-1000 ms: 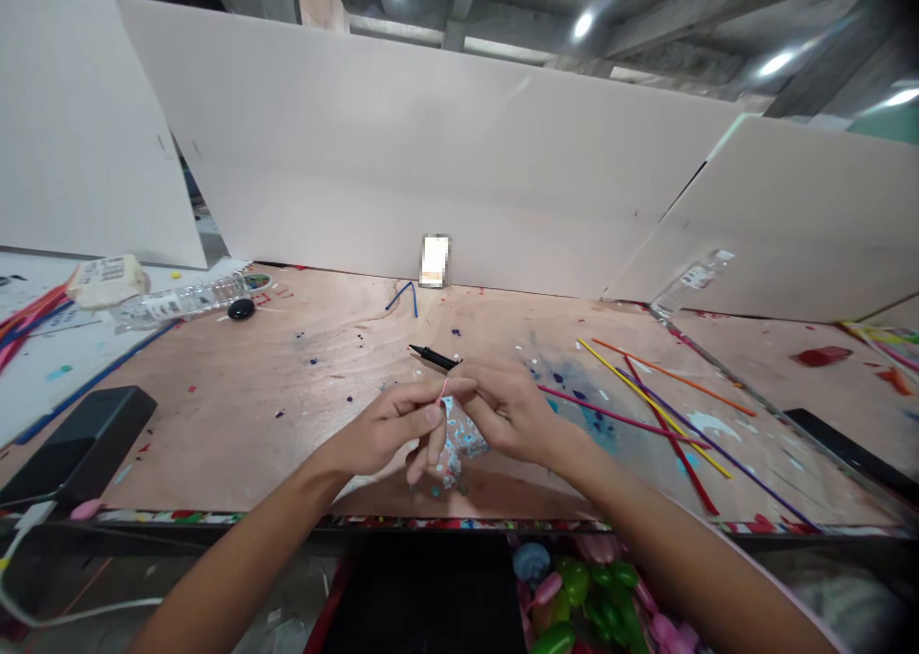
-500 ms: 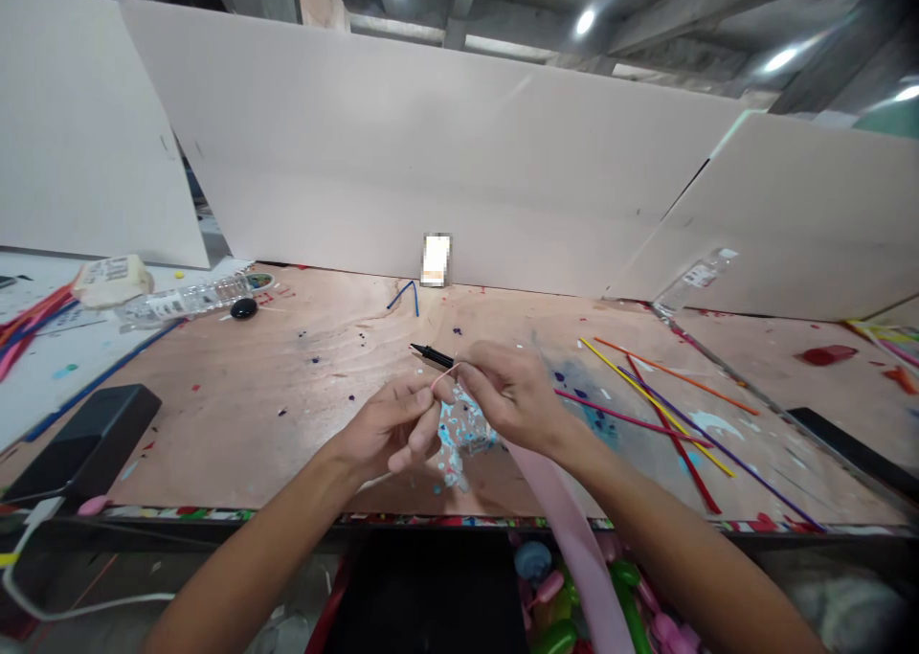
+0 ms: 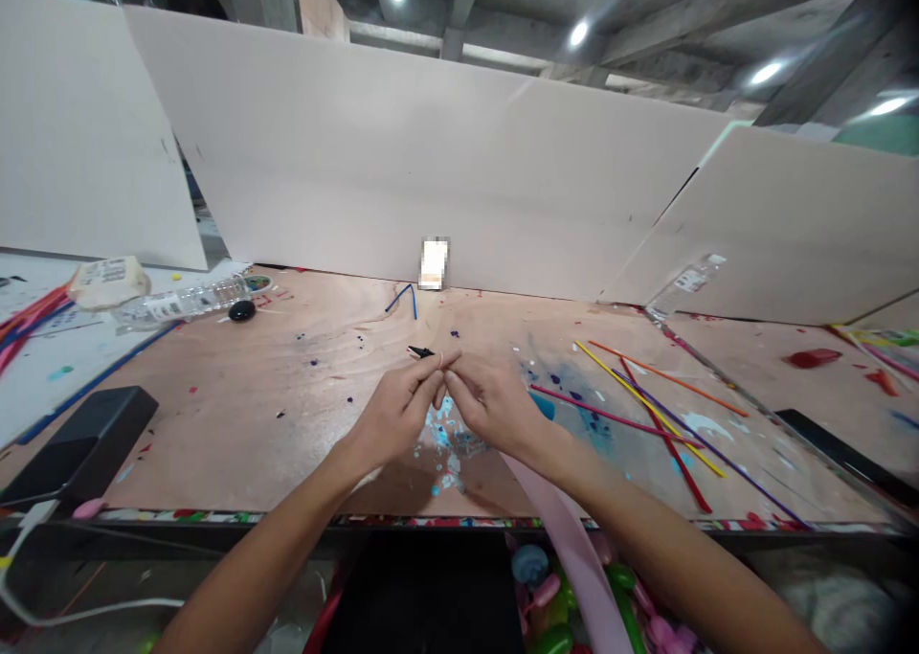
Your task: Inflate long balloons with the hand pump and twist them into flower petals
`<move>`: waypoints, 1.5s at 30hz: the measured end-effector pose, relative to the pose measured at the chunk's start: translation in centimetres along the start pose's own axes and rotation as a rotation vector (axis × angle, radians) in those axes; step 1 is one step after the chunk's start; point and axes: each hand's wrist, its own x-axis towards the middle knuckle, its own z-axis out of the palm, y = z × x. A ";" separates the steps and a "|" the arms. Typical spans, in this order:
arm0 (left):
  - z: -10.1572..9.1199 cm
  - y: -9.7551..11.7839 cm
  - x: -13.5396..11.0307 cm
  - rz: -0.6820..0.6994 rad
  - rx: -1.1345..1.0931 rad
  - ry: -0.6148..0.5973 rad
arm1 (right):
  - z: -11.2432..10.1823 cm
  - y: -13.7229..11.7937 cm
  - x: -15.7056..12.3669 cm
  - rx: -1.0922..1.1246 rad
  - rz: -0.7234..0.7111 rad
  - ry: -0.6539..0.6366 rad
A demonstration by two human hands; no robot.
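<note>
My left hand (image 3: 398, 405) and my right hand (image 3: 499, 405) meet over the middle of the table, fingertips touching. Both are closed in a pinch on the thin neck of a long pink balloon, which loops round a fingertip. The inflated body of the pink balloon (image 3: 564, 529) runs from beneath my right hand over the table's front edge. Just behind my fingertips lies a black pen (image 3: 420, 351), partly hidden. Part of a blue object (image 3: 543, 405) shows beside my right wrist.
Several uninflated modelling balloons (image 3: 650, 419) lie on the right. A black phone (image 3: 847, 453) is further right. On the left are a black box (image 3: 82, 448) and a plastic bottle (image 3: 187, 302). A white partition (image 3: 402, 156) stands behind. Inflated balloons (image 3: 556, 635) lie below the edge.
My hands have come together, and the right one has moved left against the left. The stretched balloon neck between them is now mostly covered. A blue object has come into view beside my right wrist.
</note>
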 end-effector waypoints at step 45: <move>-0.3 0.0 0.0 0.080 0.505 -0.046 | -0.8 0.0 -0.4 -0.080 0.027 -0.028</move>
